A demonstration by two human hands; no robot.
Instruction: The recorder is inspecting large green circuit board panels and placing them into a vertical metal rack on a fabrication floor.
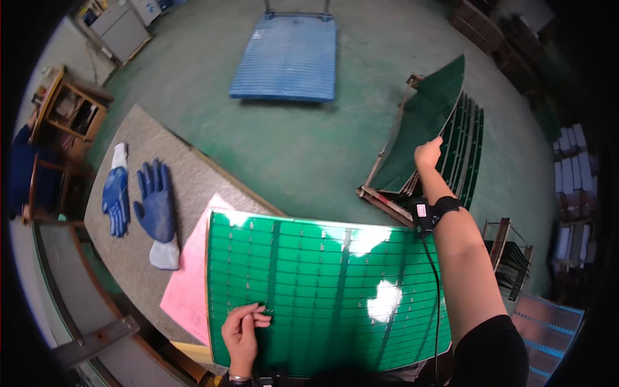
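A large glossy green circuit board panel (309, 290) with rows of thin lines lies in front of me, over a pink sheet (187, 290) on the table. Above its left part is my left hand (242, 335), fingers loosely curled and thumb apart, with nothing visible in it. My right arm reaches out to the far right. There my right hand (428, 155) is closed on the edge of a green panel (422, 122), which stands bowed in a rack (387, 205). Several more green panels (469, 148) stand upright in that rack, to the right of the hand.
A pair of blue-and-white work gloves (155, 206) lies on the grey tabletop (138, 142) at left. Beyond is a blue platform cart (287, 58). Another rack (512, 251) stands right of my arm, near a blue-edged translucent sheet (548, 335). A cable (435, 277) hangs from my right wrist.
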